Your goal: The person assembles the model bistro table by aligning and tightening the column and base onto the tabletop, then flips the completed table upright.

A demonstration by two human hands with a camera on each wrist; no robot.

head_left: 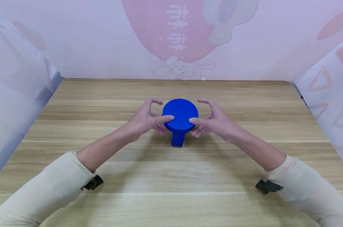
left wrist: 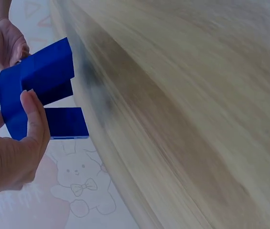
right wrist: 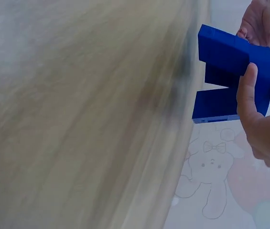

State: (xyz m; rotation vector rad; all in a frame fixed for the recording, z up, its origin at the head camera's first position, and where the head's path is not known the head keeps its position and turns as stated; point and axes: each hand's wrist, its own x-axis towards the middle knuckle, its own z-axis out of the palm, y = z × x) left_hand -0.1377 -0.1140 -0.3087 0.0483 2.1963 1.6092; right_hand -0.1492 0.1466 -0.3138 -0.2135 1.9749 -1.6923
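A small blue stool-shaped piece [head_left: 180, 112], with a flat round top and blocky legs, is at the middle of the wooden table [head_left: 171, 183]. My left hand [head_left: 147, 121] grips its left rim, thumb on top and other fingers lower at the side. On the opposite rim, my right hand [head_left: 214, 123] holds it likewise. Both index fingers arch away from the rim. In the left wrist view the legs of the blue stool [left wrist: 46, 71] point toward the tabletop. The right wrist view shows the blue stool [right wrist: 235, 67] too; whether its feet touch the table I cannot tell.
A pale printed curtain [head_left: 103, 41] with a pink shape and a rabbit drawing hangs behind the table's far edge. White sheets [head_left: 15, 75] flank both sides. Dark devices [head_left: 93, 182] are strapped at the cream sleeves [head_left: 55, 179].
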